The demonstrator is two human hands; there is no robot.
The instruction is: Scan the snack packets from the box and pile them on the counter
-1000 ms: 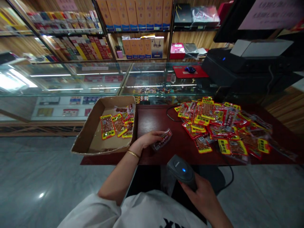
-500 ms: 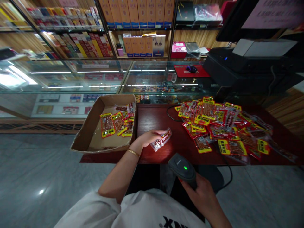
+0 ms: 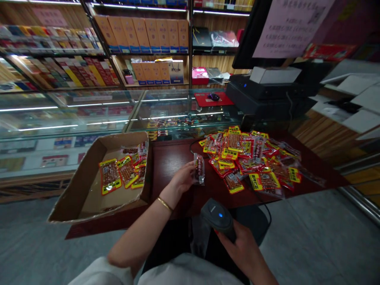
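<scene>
The room is dim, and the floor [image 3: 297,245] and the table [image 3: 175,158] look dark. Most light comes from bright strips on the shelves [image 3: 142,8] up top. Long white lines of glare lie on the glass counter [image 3: 74,111]. A small blue light glows on the scanner [image 3: 218,215]. The yellow packs [image 3: 237,158] stand out brightly. The picture bends near its edges, so the shelves and counter lean and curve. The corners are darker. Far labels and the paper sign [image 3: 287,23] are too blurry to read. The sleeve [image 3: 97,273] at the bottom looks soft and blurred.
</scene>
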